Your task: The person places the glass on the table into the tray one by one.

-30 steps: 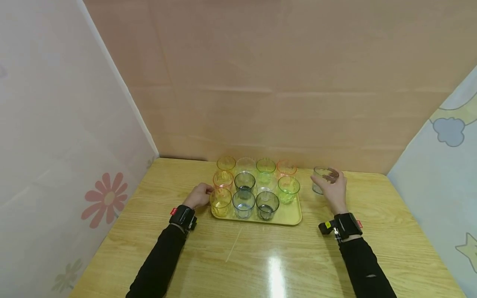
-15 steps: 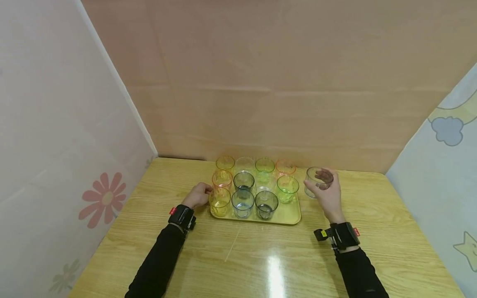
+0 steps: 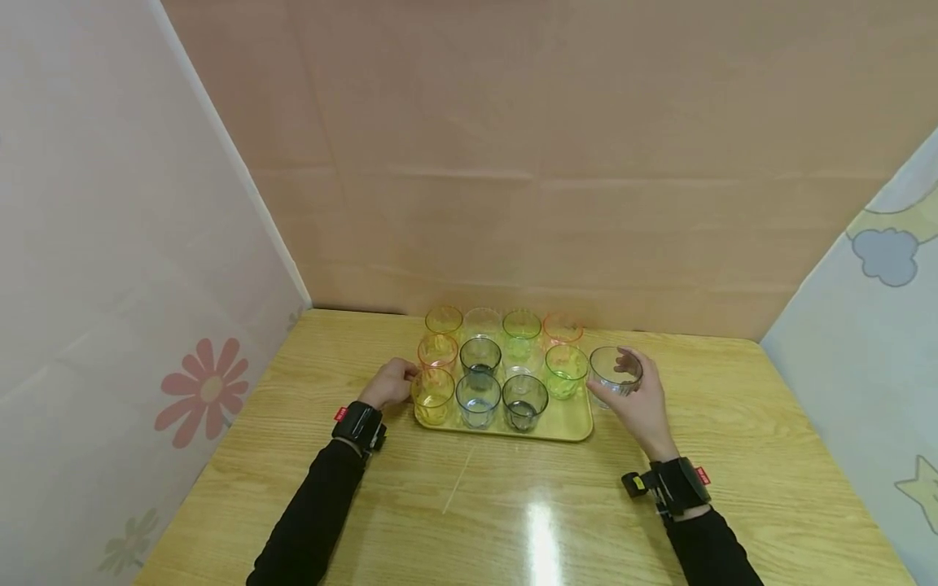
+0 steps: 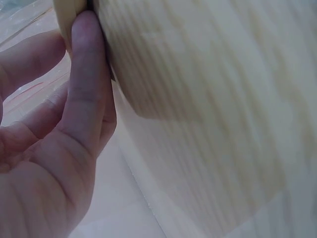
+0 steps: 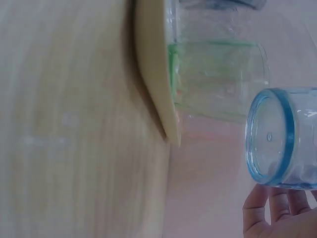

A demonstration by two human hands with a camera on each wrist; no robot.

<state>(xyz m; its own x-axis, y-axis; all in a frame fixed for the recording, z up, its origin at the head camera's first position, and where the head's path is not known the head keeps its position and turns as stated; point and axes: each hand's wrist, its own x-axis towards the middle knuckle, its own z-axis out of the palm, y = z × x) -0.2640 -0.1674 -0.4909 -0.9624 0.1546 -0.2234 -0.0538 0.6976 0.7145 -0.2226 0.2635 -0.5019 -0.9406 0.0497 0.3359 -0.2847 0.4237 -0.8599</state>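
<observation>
My left hand [image 3: 392,384] pinches the left edge of the yellow tray [image 3: 575,425], thumb and fingers on either side of the rim [image 4: 64,22] in the left wrist view. Several coloured drinking glasses stand upright on the tray in rows: yellow, orange, green, clear, blue and dark grey. At the tray's right side my right hand [image 3: 642,404] grips a clear bluish glass [image 3: 607,365], fingers round its far side and thumb on the near left. In the right wrist view the base of this glass [image 5: 270,136] is raised above the level of the tray's rim, beside a green glass [image 5: 218,74].
The wooden table [image 3: 491,509] reaches to a brown backdrop [image 3: 542,187] close behind the tray. Patterned white panels stand to the left [image 3: 95,268] and right [image 3: 865,391]. The dark grey glass [image 3: 524,403] and yellow glass [image 3: 433,397] stand in the tray's front row.
My right hand has brought the clear glass leftward and nearer, from the table's back right to the tray's right edge. The left hand stays at the tray's left edge.
</observation>
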